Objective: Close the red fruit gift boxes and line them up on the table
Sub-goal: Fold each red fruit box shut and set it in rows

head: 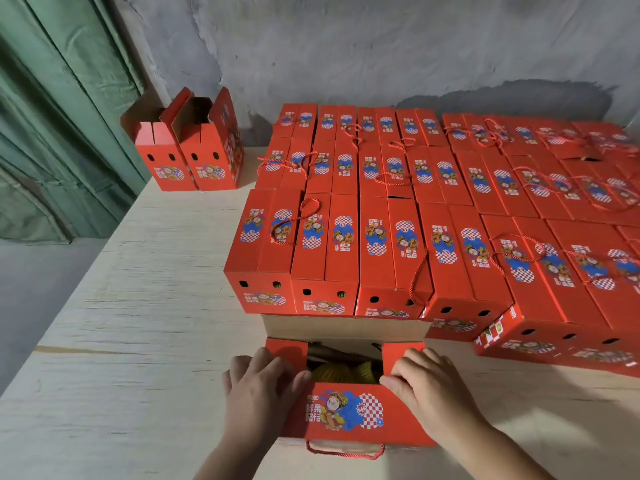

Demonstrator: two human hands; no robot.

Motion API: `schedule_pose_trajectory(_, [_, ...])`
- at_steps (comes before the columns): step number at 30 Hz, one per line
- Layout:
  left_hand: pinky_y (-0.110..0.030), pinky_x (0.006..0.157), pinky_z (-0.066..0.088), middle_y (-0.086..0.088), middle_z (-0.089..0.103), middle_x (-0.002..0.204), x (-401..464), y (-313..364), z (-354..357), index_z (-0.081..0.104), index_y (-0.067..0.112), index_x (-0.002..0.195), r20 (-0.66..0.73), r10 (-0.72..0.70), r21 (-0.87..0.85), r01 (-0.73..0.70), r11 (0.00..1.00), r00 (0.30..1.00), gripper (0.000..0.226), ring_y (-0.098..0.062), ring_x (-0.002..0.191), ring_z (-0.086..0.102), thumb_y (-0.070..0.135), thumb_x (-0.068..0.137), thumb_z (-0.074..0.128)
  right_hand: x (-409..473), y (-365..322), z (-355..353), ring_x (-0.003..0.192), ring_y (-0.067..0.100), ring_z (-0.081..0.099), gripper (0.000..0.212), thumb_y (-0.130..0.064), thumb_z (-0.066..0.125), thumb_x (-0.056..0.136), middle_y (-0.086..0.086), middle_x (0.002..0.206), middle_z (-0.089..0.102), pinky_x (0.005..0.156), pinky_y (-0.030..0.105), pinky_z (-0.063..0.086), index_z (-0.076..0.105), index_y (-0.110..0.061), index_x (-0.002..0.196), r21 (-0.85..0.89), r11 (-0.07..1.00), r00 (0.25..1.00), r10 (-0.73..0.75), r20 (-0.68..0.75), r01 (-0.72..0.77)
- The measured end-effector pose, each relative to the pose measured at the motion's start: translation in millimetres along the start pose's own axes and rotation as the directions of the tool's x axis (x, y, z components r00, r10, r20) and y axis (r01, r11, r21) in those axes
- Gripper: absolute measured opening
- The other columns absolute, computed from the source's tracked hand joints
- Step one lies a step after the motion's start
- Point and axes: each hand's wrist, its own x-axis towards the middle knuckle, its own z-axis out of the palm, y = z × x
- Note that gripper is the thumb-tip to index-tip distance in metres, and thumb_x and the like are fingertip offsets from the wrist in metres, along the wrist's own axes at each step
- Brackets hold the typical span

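A red fruit gift box point(349, 414) stands open in front of me on the pale wooden table point(138, 306). Yellow netted fruit point(343, 372) shows inside it. Its far brown flap point(346, 329) stands up, and a red rope handle point(346, 452) hangs at its near edge. My left hand point(259, 386) presses the left side flap down with straight fingers. My right hand point(426, 382) presses the right side flap the same way. Behind this box, several closed red boxes point(381, 216) stand in rows.
Two open red boxes point(187, 150) stand upright at the table's far left corner. A grey plaster wall point(381, 46) runs behind the table. A green door point(52, 116) is on the left. The table's left edge drops to a grey floor point(20, 289).
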Motion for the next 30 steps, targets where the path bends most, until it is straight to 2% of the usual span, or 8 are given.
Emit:
schedule_pose_trajectory(4, [-0.046, 0.092, 0.033, 0.010, 0.038, 0.112, 1.3, -0.1, 1.2, 0.055, 0.037, 0.093, 0.082, -0.128, -0.060, 0.133, 0.989, 0.988, 0.059, -0.026, 0.106, 0.040, 0.091, 0.073, 0.044, -0.2, -5.1, 5.6, 0.073, 0.023, 0.054, 0.038, -0.045, 0.092, 0.067, -0.009, 0.081, 0.053, 0.061, 0.036, 0.043, 0.060, -0.024, 0.074, -0.064, 0.995, 0.996, 0.068, -0.049, -0.071])
schedule_pose_trajectory(9, [-0.055, 0.107, 0.036, -0.008, 0.045, 0.137, 1.4, 0.6, -4.0, 0.032, 0.022, 0.154, 0.129, -0.259, -0.274, 0.285, 0.918, 0.957, 0.118, -0.031, 0.127, 0.045, 0.090, 0.061, 0.059, -2.6, 2.6, 0.6, 0.123, 0.036, 0.047, 0.091, -0.054, 0.086, 0.063, 0.014, 0.133, 0.043, 0.097, 0.052, 0.045, 0.048, -0.014, 0.135, 0.148, 0.971, 0.935, 0.223, -0.277, -0.188])
schedule_pose_trajectory(12, [-0.052, 0.107, 0.038, -0.010, 0.041, 0.143, 8.0, 1.1, -8.3, 0.013, 0.031, 0.162, 0.266, -0.219, -0.328, 0.302, 0.895, 0.939, 0.117, -0.031, 0.132, 0.042, 0.082, 0.071, 0.067, 9.4, 5.4, -8.8, 0.143, 0.025, 0.033, 0.118, -0.062, 0.078, 0.068, 0.005, 0.157, 0.029, 0.113, 0.043, 0.033, 0.010, -0.034, 0.160, 0.437, 0.865, 0.948, 0.309, -0.074, -0.248])
schedule_pose_trajectory(14, [-0.053, 0.110, 0.039, -0.009, 0.040, 0.143, 10.5, -1.5, -9.4, 0.012, 0.039, 0.162, 0.339, -0.217, -0.375, 0.343, 0.862, 0.915, 0.112, -0.032, 0.133, 0.041, 0.073, 0.073, 0.071, 11.7, 5.2, -4.8, 0.151, 0.017, 0.023, 0.124, -0.064, 0.077, 0.066, -0.006, 0.166, 0.014, 0.118, 0.036, 0.026, -0.012, -0.054, 0.153, 0.518, 0.807, 0.955, 0.284, 0.079, -0.283])
schedule_pose_trajectory(17, [-0.058, 0.113, 0.038, -0.006, 0.042, 0.139, 14.6, -3.9, -9.6, 0.021, 0.044, 0.158, 0.430, -0.261, -0.469, 0.460, 0.753, 0.865, 0.098, -0.029, 0.134, 0.041, 0.058, 0.080, 0.079, 4.7, 6.1, 8.7, 0.152, 0.012, 0.018, 0.129, -0.058, 0.080, 0.067, -0.013, 0.163, 0.003, 0.118, 0.031, 0.023, -0.021, -0.061, 0.147, 0.552, 0.776, 0.948, 0.301, 0.101, -0.305])
schedule_pose_trajectory(23, [-0.058, 0.108, 0.042, -0.003, 0.046, 0.132, 17.2, 3.9, -4.8, 0.034, 0.042, 0.150, 0.385, -0.343, -0.453, 0.499, 0.739, 0.857, 0.075, -0.031, 0.125, 0.048, 0.037, 0.089, 0.077, -1.5, 2.8, 18.4, 0.155, 0.014, 0.017, 0.122, -0.053, 0.079, 0.071, -0.003, 0.169, 0.010, 0.121, 0.037, 0.024, -0.014, -0.062, 0.149, 0.652, 0.690, 0.931, 0.357, 0.070, -0.314])
schedule_pose_trajectory(27, [-0.058, 0.106, 0.045, 0.003, 0.046, 0.127, 17.1, 4.5, -3.4, 0.043, 0.047, 0.138, 0.374, -0.342, -0.511, 0.499, 0.699, 0.862, 0.058, -0.027, 0.123, 0.049, 0.031, 0.092, 0.074, -4.3, 3.0, 18.3, 0.135, 0.020, 0.050, 0.094, -0.050, 0.078, 0.074, 0.008, 0.151, 0.043, 0.108, 0.044, 0.049, 0.017, -0.044, 0.146, 0.633, 0.716, 0.936, 0.349, 0.041, -0.294])
schedule_pose_trajectory(30, [-0.053, 0.107, 0.047, 0.009, 0.045, 0.126, 11.3, 3.6, -3.8, 0.045, 0.054, 0.134, 0.367, -0.334, -0.583, 0.494, 0.645, 0.868, 0.054, -0.020, 0.125, 0.051, 0.028, 0.095, 0.071, -10.8, 5.1, 16.9, 0.125, 0.009, 0.057, 0.071, -0.060, 0.070, 0.083, -0.003, 0.138, 0.052, 0.102, 0.031, 0.050, 0.032, -0.036, 0.138, 0.650, 0.722, 0.943, 0.332, -0.024, -0.237])
